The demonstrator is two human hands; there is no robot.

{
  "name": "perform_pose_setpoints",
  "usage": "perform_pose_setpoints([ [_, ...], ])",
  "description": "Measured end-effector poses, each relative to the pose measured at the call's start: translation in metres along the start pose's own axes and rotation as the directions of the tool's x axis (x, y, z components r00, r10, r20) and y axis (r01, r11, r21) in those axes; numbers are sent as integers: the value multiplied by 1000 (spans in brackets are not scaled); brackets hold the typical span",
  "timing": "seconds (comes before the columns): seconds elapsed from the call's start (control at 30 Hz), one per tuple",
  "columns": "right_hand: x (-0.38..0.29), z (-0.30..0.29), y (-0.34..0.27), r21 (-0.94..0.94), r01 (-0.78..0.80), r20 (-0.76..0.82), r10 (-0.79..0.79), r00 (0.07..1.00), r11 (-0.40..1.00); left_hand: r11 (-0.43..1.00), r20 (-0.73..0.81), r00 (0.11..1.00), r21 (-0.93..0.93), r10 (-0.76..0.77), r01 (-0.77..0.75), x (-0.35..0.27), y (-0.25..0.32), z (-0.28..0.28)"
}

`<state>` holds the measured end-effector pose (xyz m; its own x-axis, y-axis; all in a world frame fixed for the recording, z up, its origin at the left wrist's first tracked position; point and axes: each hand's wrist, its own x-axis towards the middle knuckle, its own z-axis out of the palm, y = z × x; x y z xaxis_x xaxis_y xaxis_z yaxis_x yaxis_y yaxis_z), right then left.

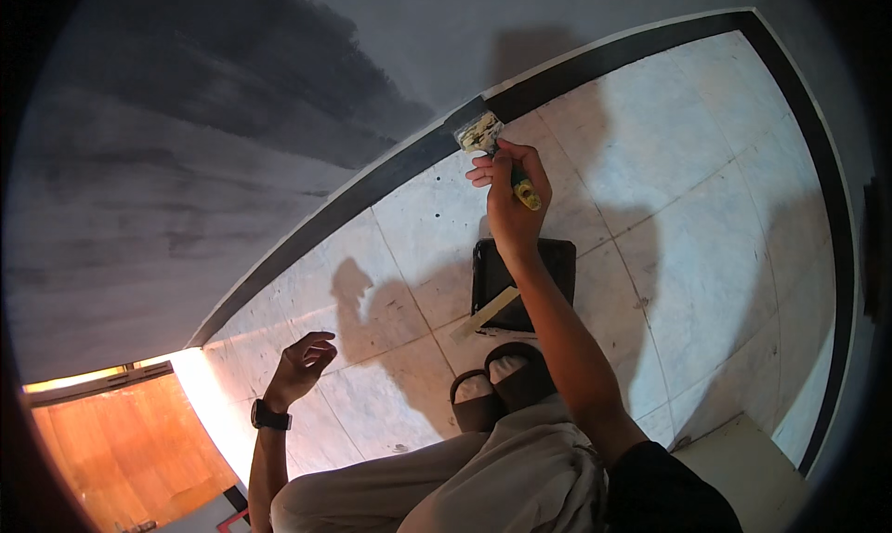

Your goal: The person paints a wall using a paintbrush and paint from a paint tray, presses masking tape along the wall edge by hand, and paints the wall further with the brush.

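My right hand [516, 184] grips the green and yellow handle of a paintbrush [481, 132]. The brush's ferrule is crusted with pale paint, and its bristles touch the dark skirting band [404, 174] at the foot of the grey wall [230, 163]. A black paint tray [557, 271] lies on the tiled floor below that hand, partly hidden by my right forearm, with a pale flat strip [496, 308] across its lower left edge. My left hand [306, 366] hangs in the air at the lower left, fingers curled and apart, holding nothing.
My sandalled feet [498, 380] stand close to the tray. The skirting turns a corner at the upper right [756, 21]. An orange wooden door [132, 449] is at the lower left, and a pale flat surface [742, 470] at the lower right. Shadows cross the floor.
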<state>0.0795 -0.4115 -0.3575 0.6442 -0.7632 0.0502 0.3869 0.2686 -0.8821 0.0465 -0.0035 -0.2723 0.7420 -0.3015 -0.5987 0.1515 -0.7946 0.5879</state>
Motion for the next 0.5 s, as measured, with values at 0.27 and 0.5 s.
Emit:
perform_pose_setpoints([
  [0.27, 4, 12, 3, 5, -33, -30, 33, 999, 999, 994, 66, 996, 93, 56, -62, -1, -4, 41],
  [0.5, 20, 40, -9, 87, -51, -31, 53, 998, 995, 994, 107, 994, 113, -6, -7, -15, -10, 54],
])
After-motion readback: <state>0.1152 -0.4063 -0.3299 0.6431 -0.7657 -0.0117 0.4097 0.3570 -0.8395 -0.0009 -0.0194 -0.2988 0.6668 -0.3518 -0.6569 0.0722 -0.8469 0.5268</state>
